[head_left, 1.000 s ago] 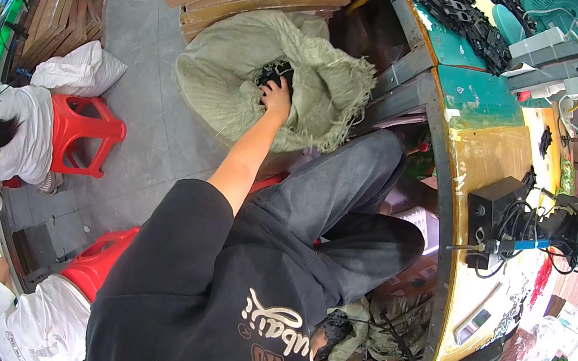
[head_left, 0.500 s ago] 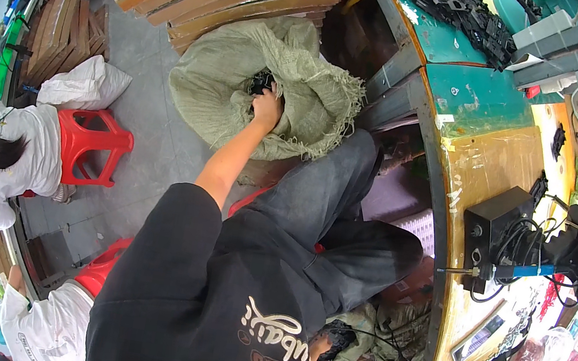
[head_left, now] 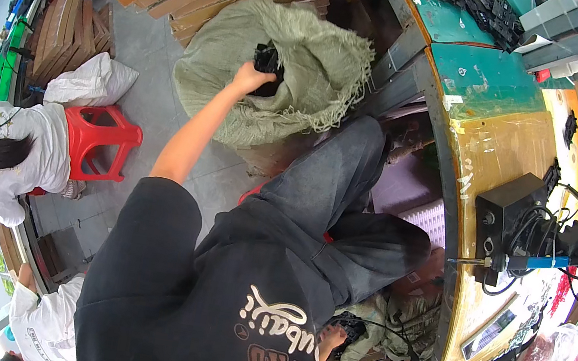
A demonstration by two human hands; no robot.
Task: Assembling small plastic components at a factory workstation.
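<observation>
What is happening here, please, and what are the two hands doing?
A seated person has the left hand at black parts in the mouth of a pale green sack. The right hand is at a dark bundle. How firmly either hand grips is unclear.

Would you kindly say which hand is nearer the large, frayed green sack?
Left: the left hand is at the mouth of the frayed green sack; the right hand is well away, low in the picture.
</observation>
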